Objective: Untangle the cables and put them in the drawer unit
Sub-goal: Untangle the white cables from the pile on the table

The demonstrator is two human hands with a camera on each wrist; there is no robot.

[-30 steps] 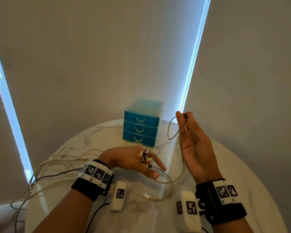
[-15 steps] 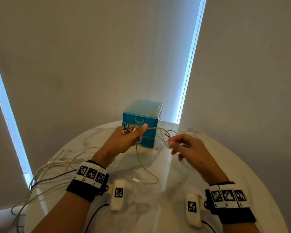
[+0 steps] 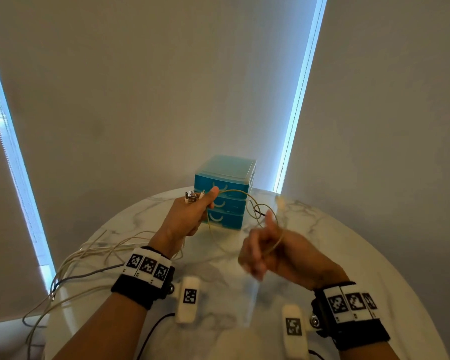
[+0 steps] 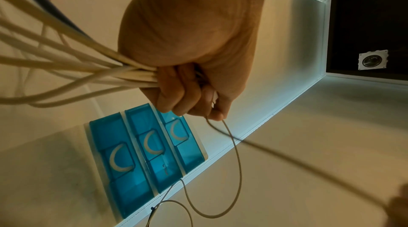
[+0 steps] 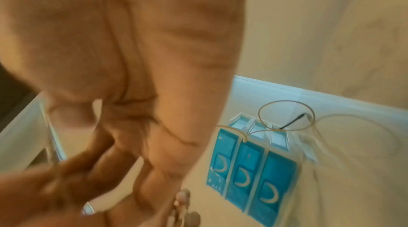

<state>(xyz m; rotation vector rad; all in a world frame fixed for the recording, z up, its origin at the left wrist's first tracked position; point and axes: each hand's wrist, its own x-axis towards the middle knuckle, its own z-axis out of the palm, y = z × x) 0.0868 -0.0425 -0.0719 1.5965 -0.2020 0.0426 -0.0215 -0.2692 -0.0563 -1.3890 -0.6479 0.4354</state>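
Observation:
A blue three-drawer unit (image 3: pixel 225 193) stands at the back of the round marble table (image 3: pixel 335 242), all drawers closed (image 4: pixel 143 152) (image 5: pixel 249 178). My left hand (image 3: pixel 196 211) is raised in front of it and grips a bundle of pale cables (image 4: pixel 66 59) in its fist (image 4: pixel 187 91). Metal plugs (image 3: pixel 191 198) stick out above the fingers. One thin beige cable (image 3: pixel 244 196) arcs from that fist, makes a small loop (image 5: pixel 287 115), and runs to my right hand (image 3: pixel 260 250). That hand is blurred, with its fingers curled round the cable.
The bundle's long cables (image 3: pixel 89 255) trail over the table's left edge, one grey cable (image 3: pixel 89 274) among them. A short black tie (image 3: pixel 259 213) sits on the loop. Grey blinds hang close behind the table.
My left hand rose from the table to in front of the drawers with the plugs. My right hand dropped and drew back toward me, pulling the thin cable.

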